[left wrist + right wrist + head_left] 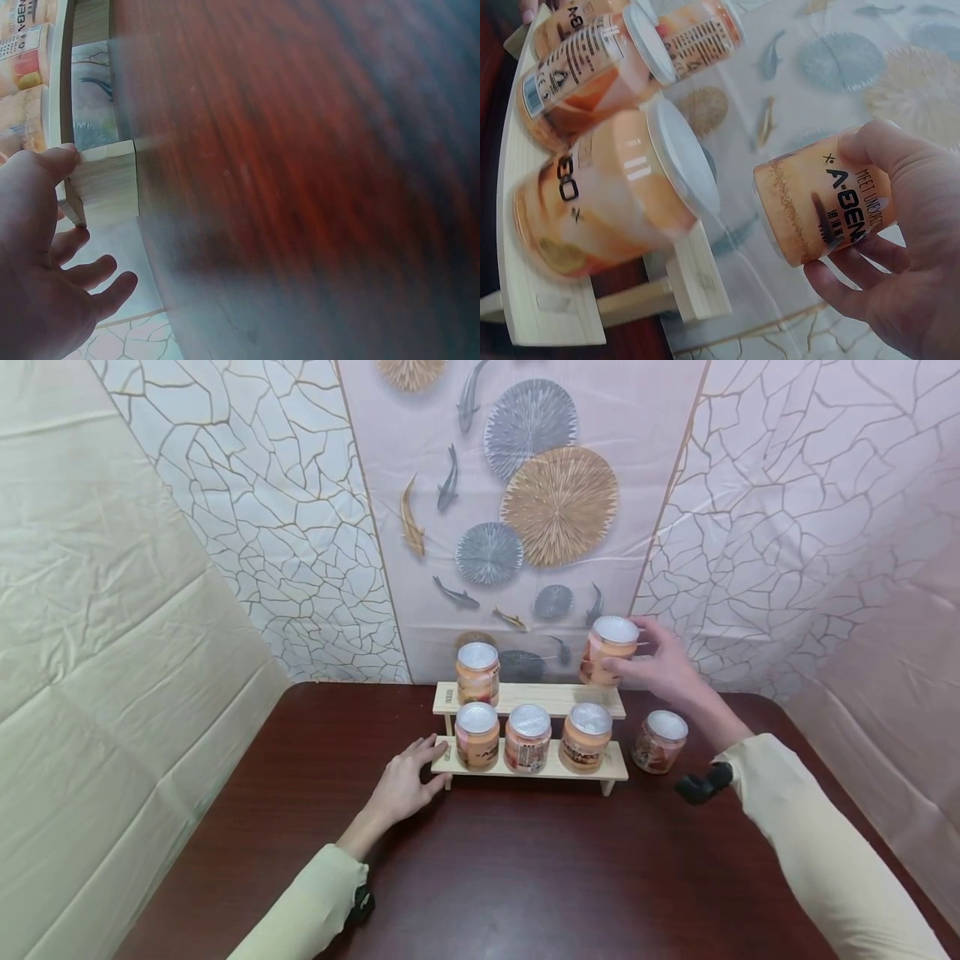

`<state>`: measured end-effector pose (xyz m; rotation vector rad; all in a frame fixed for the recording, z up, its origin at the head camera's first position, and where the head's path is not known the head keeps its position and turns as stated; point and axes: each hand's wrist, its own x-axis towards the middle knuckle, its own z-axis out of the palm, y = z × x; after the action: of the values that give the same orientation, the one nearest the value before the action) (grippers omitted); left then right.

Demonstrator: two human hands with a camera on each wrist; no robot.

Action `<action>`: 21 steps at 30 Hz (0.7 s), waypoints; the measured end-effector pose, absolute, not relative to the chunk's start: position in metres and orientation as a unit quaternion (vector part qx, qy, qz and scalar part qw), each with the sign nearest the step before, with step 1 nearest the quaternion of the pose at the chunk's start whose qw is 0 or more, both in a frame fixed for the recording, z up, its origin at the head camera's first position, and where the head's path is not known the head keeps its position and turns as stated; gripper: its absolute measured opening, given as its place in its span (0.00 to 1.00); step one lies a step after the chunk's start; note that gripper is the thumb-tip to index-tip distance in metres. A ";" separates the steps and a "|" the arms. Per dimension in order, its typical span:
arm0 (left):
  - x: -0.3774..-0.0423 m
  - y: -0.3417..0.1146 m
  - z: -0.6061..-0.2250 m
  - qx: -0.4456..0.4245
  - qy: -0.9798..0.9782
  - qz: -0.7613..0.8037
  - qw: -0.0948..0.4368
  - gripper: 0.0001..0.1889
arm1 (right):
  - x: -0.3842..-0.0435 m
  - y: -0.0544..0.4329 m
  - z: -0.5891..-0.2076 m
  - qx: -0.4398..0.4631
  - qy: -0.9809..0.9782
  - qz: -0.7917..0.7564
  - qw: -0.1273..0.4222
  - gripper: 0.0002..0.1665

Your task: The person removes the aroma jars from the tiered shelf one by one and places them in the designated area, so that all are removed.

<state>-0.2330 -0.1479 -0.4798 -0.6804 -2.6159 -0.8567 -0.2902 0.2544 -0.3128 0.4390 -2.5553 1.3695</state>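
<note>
A jar with an orange label and silvery lid [611,647] is gripped in my right hand [660,664], raised over the right end of the upper board of a two-tier wooden rack [536,697]. In the right wrist view, thumb and fingers wrap round this jar [817,202], clear of the board. My left hand [405,781] pinches the left end of the lower board [71,199] between thumb and fingers. Three similar jars stand in a row on the lower tier, the middle one [528,739] with its printed text facing front. Another jar [477,672] stands at the upper tier's left end.
One more jar [660,742] stands on the dark red-brown table [510,868], just right of the rack and below my right forearm. Behind the table hangs a patterned cloth [420,602] close to the upper tier. Pale cloth walls [97,693] enclose the sides.
</note>
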 end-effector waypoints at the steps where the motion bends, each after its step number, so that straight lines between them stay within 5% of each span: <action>1: -0.233 -0.148 -0.480 -0.237 -0.912 -0.299 0.153 0.26 | -0.290 0.257 -0.313 0.148 -0.868 0.462 0.107 0.43; 21: -0.232 -0.148 -0.480 -0.233 -0.914 -0.297 0.147 0.27 | -0.275 0.302 -0.316 0.110 -0.881 0.446 0.113 0.42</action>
<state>-0.2322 -0.1475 -0.4797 -0.6695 -2.6309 -0.8556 -0.2751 0.3022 -0.3156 0.3215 -2.5857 1.3074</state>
